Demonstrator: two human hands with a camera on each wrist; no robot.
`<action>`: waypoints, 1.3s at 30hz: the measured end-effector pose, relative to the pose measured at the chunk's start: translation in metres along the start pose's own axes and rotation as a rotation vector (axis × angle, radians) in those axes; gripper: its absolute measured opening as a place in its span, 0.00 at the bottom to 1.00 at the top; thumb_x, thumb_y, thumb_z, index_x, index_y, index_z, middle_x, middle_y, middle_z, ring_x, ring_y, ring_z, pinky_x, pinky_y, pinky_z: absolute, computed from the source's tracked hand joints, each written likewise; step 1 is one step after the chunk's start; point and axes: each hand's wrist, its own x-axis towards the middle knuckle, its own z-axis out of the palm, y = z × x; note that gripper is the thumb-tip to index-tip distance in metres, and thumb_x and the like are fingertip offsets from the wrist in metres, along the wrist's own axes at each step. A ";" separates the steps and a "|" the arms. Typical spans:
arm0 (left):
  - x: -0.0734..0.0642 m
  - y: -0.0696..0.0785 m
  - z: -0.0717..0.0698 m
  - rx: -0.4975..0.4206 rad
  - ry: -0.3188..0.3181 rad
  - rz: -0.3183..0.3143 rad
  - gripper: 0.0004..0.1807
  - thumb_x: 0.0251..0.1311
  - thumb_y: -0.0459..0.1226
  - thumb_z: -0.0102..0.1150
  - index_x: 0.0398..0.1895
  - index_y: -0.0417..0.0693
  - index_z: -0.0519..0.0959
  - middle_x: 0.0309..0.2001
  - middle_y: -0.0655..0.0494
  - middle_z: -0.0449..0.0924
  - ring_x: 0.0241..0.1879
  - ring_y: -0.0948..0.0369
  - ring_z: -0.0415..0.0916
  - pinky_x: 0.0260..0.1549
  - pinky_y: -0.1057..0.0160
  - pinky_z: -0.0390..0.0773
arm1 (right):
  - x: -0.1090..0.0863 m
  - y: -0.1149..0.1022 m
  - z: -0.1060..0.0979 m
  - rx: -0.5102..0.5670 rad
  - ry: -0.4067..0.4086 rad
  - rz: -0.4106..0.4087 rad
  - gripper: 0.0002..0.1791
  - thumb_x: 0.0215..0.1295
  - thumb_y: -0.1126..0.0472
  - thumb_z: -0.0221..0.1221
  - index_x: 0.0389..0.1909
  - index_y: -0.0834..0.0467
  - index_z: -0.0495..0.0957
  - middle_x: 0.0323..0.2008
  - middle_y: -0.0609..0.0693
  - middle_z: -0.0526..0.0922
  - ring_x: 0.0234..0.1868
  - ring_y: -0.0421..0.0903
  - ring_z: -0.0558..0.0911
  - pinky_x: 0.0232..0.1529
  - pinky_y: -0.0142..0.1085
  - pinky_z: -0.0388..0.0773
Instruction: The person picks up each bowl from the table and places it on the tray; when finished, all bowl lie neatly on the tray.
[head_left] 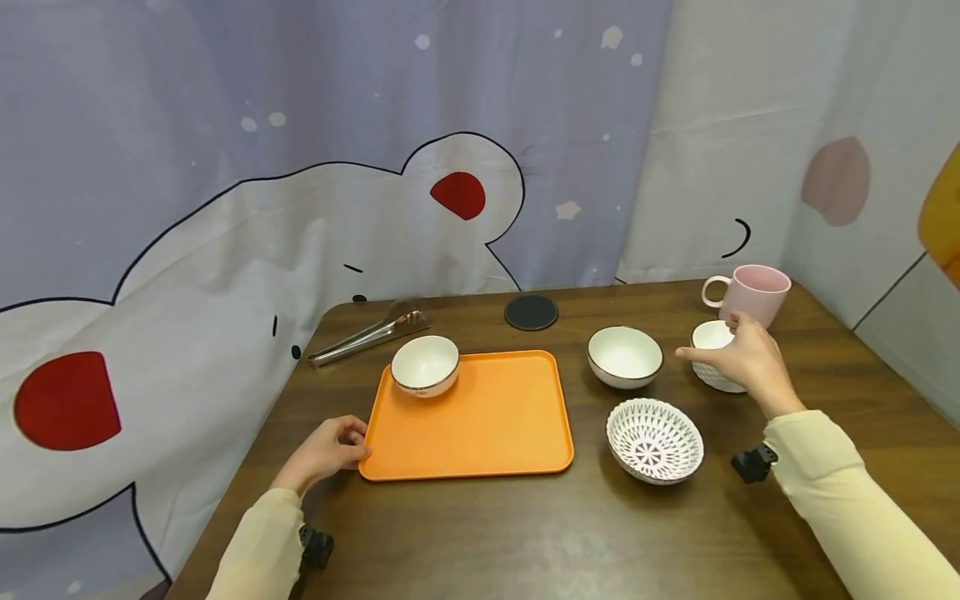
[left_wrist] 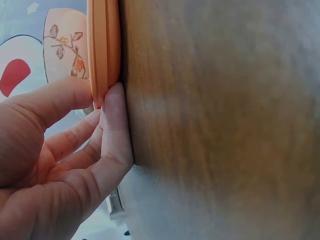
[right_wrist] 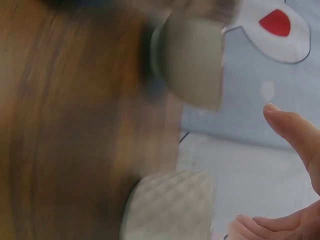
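At the left front corner of the orange tray [head_left: 495,425], my left hand [head_left: 330,450] grips the rim. The left wrist view shows the thumb on the tray's edge and a finger beneath it. A white bowl [head_left: 425,367] stands on the tray's back left; its side bears a floral sprig in the left wrist view. Over a white textured cup [head_left: 716,382] hovers my right hand [head_left: 746,367], thumb and fingers spread apart and holding nothing. In the right wrist view the thumb [right_wrist: 292,132] is clear of the textured cup [right_wrist: 170,210]. The hand partly hides this cup in the head view.
A pink mug [head_left: 757,300] stands just behind the textured cup. Left of the cup is a white bowl [head_left: 625,358], with a patterned bowl [head_left: 654,442] in front. Metal tongs [head_left: 363,340] and a black round coaster [head_left: 531,312] lie at the back.
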 end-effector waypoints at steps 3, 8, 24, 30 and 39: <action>0.000 0.001 0.001 0.002 0.007 -0.013 0.16 0.56 0.27 0.63 0.46 0.29 0.72 0.34 0.47 0.70 0.33 0.57 0.75 0.37 0.57 0.85 | 0.002 0.012 0.001 0.007 0.037 0.014 0.61 0.45 0.40 0.73 0.65 0.79 0.54 0.58 0.80 0.64 0.57 0.75 0.67 0.55 0.64 0.66; 0.000 0.001 0.002 0.014 0.014 -0.026 0.16 0.57 0.27 0.63 0.46 0.30 0.73 0.35 0.47 0.70 0.33 0.57 0.75 0.37 0.57 0.85 | 0.004 0.026 0.000 0.008 0.088 0.041 0.65 0.43 0.43 0.75 0.65 0.82 0.49 0.57 0.84 0.59 0.58 0.75 0.62 0.55 0.66 0.64; 0.000 0.003 0.001 0.032 0.014 -0.039 0.16 0.57 0.28 0.63 0.47 0.30 0.72 0.35 0.47 0.70 0.34 0.58 0.74 0.38 0.57 0.85 | 0.013 0.050 -0.001 -0.036 -0.079 0.185 0.72 0.46 0.35 0.70 0.65 0.85 0.39 0.58 0.86 0.53 0.55 0.77 0.63 0.56 0.66 0.68; -0.002 0.002 0.001 0.028 0.015 -0.039 0.16 0.57 0.28 0.63 0.47 0.31 0.73 0.35 0.48 0.69 0.34 0.58 0.74 0.38 0.58 0.85 | 0.015 0.052 0.001 -0.032 -0.155 0.210 0.72 0.47 0.35 0.69 0.65 0.85 0.37 0.57 0.86 0.50 0.52 0.75 0.65 0.55 0.64 0.70; -0.001 0.002 0.001 0.021 0.010 -0.021 0.16 0.57 0.28 0.62 0.47 0.30 0.73 0.35 0.48 0.69 0.34 0.58 0.74 0.37 0.58 0.84 | 0.013 0.056 0.006 0.030 -0.099 0.208 0.69 0.47 0.39 0.71 0.67 0.83 0.39 0.58 0.83 0.51 0.51 0.73 0.65 0.52 0.63 0.72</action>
